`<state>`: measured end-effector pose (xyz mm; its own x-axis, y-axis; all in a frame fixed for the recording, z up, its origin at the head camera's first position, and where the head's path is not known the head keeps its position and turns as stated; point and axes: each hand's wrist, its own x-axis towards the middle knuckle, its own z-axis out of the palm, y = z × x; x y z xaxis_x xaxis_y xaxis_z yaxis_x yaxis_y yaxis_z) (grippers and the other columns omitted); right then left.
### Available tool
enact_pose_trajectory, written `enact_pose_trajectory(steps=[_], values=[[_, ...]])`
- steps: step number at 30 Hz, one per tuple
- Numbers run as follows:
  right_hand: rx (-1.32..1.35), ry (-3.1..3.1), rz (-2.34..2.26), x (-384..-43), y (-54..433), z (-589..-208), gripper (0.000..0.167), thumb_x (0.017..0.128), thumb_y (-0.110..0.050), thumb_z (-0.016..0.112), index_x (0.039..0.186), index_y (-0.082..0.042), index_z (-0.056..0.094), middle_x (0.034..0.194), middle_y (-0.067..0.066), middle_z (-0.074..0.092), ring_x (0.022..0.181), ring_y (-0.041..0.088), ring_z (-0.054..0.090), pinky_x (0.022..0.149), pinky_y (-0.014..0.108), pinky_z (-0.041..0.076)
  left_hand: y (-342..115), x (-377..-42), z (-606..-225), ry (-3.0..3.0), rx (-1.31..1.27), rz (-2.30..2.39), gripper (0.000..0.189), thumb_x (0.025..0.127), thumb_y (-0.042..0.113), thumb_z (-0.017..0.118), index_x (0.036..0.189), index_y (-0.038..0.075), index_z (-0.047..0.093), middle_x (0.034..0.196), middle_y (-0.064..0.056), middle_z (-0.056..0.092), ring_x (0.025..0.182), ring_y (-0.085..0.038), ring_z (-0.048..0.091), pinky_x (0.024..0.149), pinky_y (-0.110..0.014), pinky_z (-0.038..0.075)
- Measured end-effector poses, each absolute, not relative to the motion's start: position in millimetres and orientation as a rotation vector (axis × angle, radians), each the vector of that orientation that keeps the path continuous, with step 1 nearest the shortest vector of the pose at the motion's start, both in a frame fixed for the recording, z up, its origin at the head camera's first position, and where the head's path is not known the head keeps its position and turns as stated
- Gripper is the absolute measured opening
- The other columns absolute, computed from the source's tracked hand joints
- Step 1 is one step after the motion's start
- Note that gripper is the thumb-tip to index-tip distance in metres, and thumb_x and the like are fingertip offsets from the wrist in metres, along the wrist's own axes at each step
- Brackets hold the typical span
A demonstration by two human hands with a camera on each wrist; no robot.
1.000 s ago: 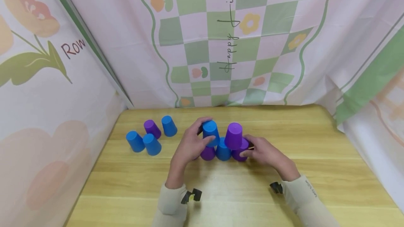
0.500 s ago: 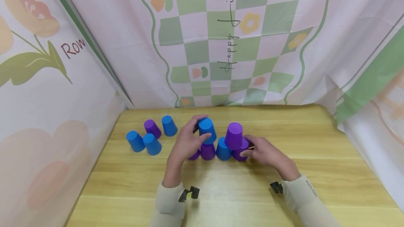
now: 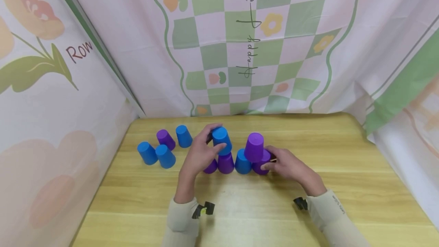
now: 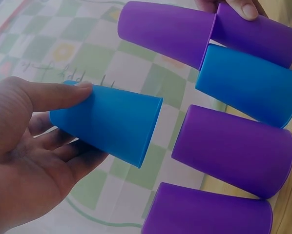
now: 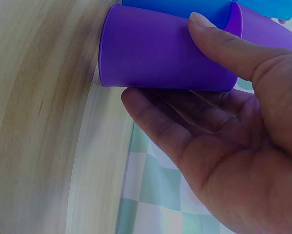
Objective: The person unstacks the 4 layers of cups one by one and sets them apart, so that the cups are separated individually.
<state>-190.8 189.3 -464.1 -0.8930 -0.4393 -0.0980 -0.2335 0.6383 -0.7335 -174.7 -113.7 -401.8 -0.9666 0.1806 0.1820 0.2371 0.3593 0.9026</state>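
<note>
My left hand [image 3: 197, 156] holds an upside-down blue cup [image 3: 221, 141], thumb in front and fingers behind. In the left wrist view, a gap shows between this cup's rim and the purple cup [image 4: 234, 152] in the row below. That row continues with a blue cup [image 3: 243, 163] on one side and another purple cup [image 3: 210, 167] on the other, the latter partly hidden by my left hand. At the row's right end, my right hand [image 3: 288, 166] grips a purple cup [image 5: 158, 51] between thumb and fingers. An upper purple cup [image 3: 254, 148] rests across the row's blue and right-end cups.
Several more upside-down cups stand at the back left of the wooden table [image 3: 240, 209], including a purple cup [image 3: 166, 140] and a blue cup [image 3: 184, 137]. A printed curtain [image 3: 260, 60] hangs along the table's back edge.
My left hand has carried the blue cup leftward and slightly up, from close beside the upper purple cup to above the row's left two cups. My right hand stays put.
</note>
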Motion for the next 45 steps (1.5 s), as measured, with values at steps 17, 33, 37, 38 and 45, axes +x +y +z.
enact_pose_trajectory(steps=[17,33,37,38,45], values=[[-0.544,2.588,-1.096,-192.1,190.5,-463.9,0.04,0.097,-0.017,0.076,0.131,-0.001,0.062,0.12,0.015,0.074,0.111,0.032,0.071,0.093,0.049,0.062,-132.6,-178.6,-400.1,-2.538,-0.247,-1.731,0.054,0.098,0.009,0.074,0.147,0.02,0.056,0.148,-0.011,0.06,0.142,-0.035,0.055,0.12,-0.054,0.042],[-0.529,2.569,-1.106,-191.1,190.8,-463.6,0.043,0.098,-0.017,0.075,0.134,-0.001,0.061,0.123,0.015,0.073,0.114,0.033,0.071,0.095,0.05,0.061,-150.1,-181.9,-405.8,-2.486,-0.15,-1.699,0.058,0.097,0.01,0.075,0.151,0.015,0.054,0.149,-0.013,0.058,0.144,-0.038,0.052,0.122,-0.055,0.04],[-0.536,2.569,-1.109,-191.3,190.5,-464.0,0.041,0.098,-0.017,0.075,0.133,-0.001,0.061,0.122,0.015,0.073,0.113,0.032,0.071,0.095,0.049,0.061,-153.8,-182.5,-407.2,-2.487,-0.088,-1.693,0.056,0.098,0.011,0.075,0.15,0.017,0.055,0.151,-0.012,0.057,0.145,-0.039,0.051,0.121,-0.057,0.041],[-0.538,2.569,-1.11,-191.4,190.5,-464.4,0.041,0.098,-0.017,0.075,0.133,-0.001,0.061,0.122,0.015,0.073,0.113,0.032,0.071,0.094,0.049,0.061,-154.8,-182.6,-407.6,-2.48,-0.08,-1.697,0.056,0.098,0.01,0.075,0.15,0.017,0.055,0.151,-0.012,0.056,0.145,-0.04,0.051,0.12,-0.058,0.041],[-0.518,2.566,-1.102,-191.1,190.9,-463.6,0.043,0.098,-0.017,0.075,0.135,-0.001,0.06,0.123,0.014,0.073,0.113,0.032,0.071,0.096,0.05,0.061,-161.9,-183.8,-409.6,-2.431,-0.02,-1.699,0.056,0.097,0.007,0.075,0.148,0.017,0.055,0.153,-0.013,0.056,0.147,-0.039,0.049,0.119,-0.059,0.042]])
